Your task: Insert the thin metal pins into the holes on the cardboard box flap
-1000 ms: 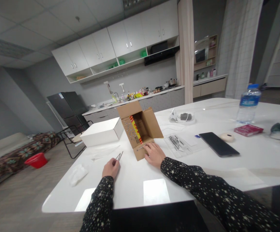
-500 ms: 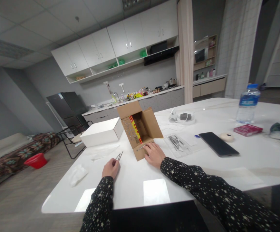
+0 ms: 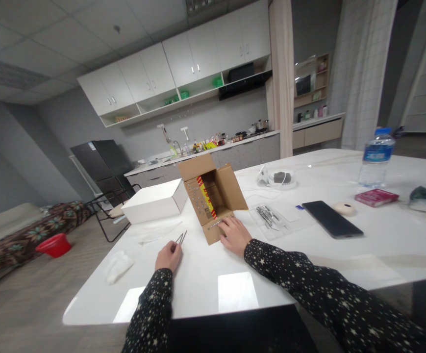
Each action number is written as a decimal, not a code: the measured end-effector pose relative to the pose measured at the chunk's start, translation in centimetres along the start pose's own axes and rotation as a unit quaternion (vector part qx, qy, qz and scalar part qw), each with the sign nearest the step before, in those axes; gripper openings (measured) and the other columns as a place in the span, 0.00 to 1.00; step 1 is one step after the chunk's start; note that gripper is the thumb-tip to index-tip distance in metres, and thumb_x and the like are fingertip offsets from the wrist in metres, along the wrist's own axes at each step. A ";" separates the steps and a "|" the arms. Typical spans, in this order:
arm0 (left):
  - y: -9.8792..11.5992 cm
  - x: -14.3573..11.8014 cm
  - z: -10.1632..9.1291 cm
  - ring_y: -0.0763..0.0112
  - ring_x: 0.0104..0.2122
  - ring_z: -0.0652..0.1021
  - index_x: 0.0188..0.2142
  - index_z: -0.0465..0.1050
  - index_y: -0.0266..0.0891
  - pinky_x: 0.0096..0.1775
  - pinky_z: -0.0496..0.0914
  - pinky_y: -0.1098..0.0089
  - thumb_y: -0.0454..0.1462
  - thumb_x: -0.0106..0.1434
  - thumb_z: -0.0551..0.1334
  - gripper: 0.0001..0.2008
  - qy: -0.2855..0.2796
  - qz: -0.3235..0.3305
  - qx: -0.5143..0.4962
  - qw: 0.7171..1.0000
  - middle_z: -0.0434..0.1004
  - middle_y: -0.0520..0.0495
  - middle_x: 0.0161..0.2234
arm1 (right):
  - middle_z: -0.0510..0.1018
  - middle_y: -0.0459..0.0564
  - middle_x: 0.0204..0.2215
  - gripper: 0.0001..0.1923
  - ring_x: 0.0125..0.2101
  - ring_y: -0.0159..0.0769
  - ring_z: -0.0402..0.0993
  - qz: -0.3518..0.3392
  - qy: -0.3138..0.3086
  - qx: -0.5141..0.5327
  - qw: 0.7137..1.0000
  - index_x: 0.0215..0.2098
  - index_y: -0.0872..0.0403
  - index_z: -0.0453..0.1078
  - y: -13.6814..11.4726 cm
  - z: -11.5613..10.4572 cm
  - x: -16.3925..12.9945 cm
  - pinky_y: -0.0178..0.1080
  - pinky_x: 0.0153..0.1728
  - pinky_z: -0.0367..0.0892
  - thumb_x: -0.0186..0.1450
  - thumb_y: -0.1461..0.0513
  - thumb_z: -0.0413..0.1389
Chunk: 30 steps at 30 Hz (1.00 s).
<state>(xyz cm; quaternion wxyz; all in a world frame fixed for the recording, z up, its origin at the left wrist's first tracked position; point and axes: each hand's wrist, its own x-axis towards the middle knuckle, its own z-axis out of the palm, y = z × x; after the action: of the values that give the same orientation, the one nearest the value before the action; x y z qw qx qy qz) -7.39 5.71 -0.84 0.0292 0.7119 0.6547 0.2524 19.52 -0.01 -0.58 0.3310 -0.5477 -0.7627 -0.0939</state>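
Tweezers point(image 3: 181, 238) pinched in left hand point(image 3: 168, 256). Right hand point(image 3: 236, 235) laid flat, holding nothing, on open cardboard box point(image 3: 213, 196) at 1 o'clock. Small pieces on flap already lined up.

Left hand point(image 3: 168, 256) lies closed into a fist (sleeve star-patterned), right hand point(image 3: 236, 235) rests flat, fingers forward.

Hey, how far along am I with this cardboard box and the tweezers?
Done: the cardboard box stands open, flaps up, with rows of small pieces on its inner wall and front flap. In hand: your left hand holds the tweezers off to the box's left, and your right hand rests on the front flap. Left: the tweezer tips aren't at the box yet.
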 end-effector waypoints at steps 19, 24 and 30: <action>-0.3 0.1 0.4 0.70 0.27 0.71 0.25 0.66 0.42 0.32 0.61 0.73 0.43 0.58 0.52 0.11 0.011 0.000 -0.017 1.000 0.72 0.51 0.24 | 0.69 0.55 0.45 0.16 0.47 0.42 0.62 0.010 0.014 0.005 1.000 0.46 0.56 0.68 0.1 -0.1 0.0 0.43 0.51 0.55 0.59 0.64 0.52; -0.3 0.1 0.4 0.70 0.27 0.71 0.24 0.66 0.41 0.32 0.61 0.73 0.44 0.58 0.52 0.11 0.009 -0.005 -0.020 1.000 0.72 0.50 0.24 | 0.69 0.55 0.45 0.16 0.48 0.41 0.61 0.014 0.017 0.004 1.000 0.46 0.56 0.67 0.2 -0.1 0.0 0.43 0.51 0.54 0.59 0.64 0.52; -0.1 -0.1 0.1 0.70 0.27 0.71 0.24 0.66 0.41 0.32 0.61 0.73 0.43 0.57 0.52 0.11 0.012 0.000 -0.024 1.000 0.72 0.51 0.23 | 0.69 0.55 0.45 0.16 0.47 0.42 0.61 0.018 0.010 0.003 1.000 0.46 0.56 0.67 0.2 0.1 0.0 0.43 0.51 0.53 0.59 0.64 0.52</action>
<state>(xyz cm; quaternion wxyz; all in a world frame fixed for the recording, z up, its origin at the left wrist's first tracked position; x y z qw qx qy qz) -7.47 5.71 -1.02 0.0384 0.7079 0.6488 0.2765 19.72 0.13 -0.67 0.3421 -0.5594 -0.7495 -0.0912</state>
